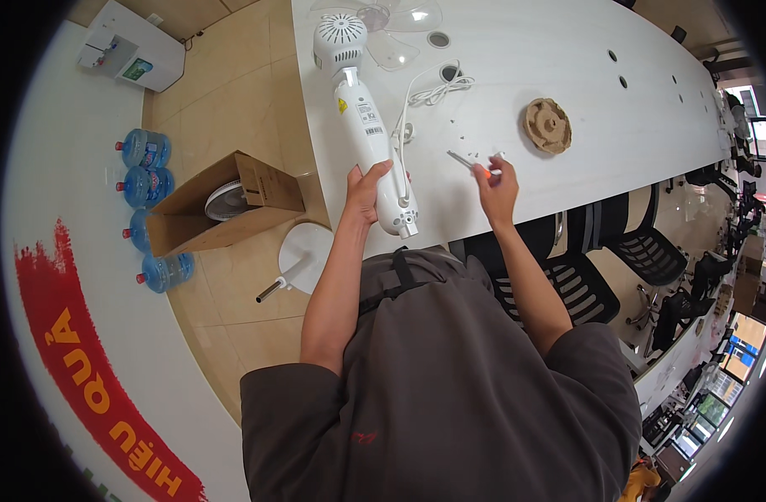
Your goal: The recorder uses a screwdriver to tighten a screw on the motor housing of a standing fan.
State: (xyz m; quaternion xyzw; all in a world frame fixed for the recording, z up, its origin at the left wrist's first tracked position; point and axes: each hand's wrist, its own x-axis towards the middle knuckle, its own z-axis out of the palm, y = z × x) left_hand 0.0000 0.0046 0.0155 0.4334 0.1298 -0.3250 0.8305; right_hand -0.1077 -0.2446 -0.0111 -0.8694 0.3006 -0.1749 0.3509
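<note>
The left forearm reaches forward with a gently bent elbow, and the left hand [365, 192] is clamped around the lower part of a white fan body [365, 130], thumb laid across the top and the other fingers mostly hidden beneath. The right arm stretches out more to the side, wrist raised, the fingers of the right hand [498, 194] pinched together on a screwdriver [462, 158] whose thin metal shaft points left toward the body. The fan body lies lengthwise over the near part of the smooth white table [500, 75]: a glossy, plastic-looking long shell with a rounded, slotted motor housing at its far end. A pale cord [437, 94] loops beside it, near clear, petal-shaped blades [394, 52] and a rough brown ring-shaped pulp tray [548, 127]
</note>
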